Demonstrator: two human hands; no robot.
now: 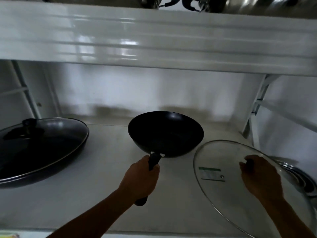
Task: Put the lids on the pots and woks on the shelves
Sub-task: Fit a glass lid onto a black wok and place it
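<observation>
A black wok [165, 133] sits uncovered in the middle of the white shelf [106, 169]. My left hand [139, 179] is closed around its black handle, which points toward me. To the right, my right hand [260, 177] grips the dark knob of a clear glass lid [221, 162] with a metal rim and a green-edged label. The lid is tilted and sits lower right of the wok, apart from it.
A large black pan [41, 152] with its own glass lid and black knob stands at the left. Something shiny of metal [301, 179] lies under the held lid at far right. Steel pots [214, 3] stand on the shelf above. A shelf post [253, 114] rises at the right.
</observation>
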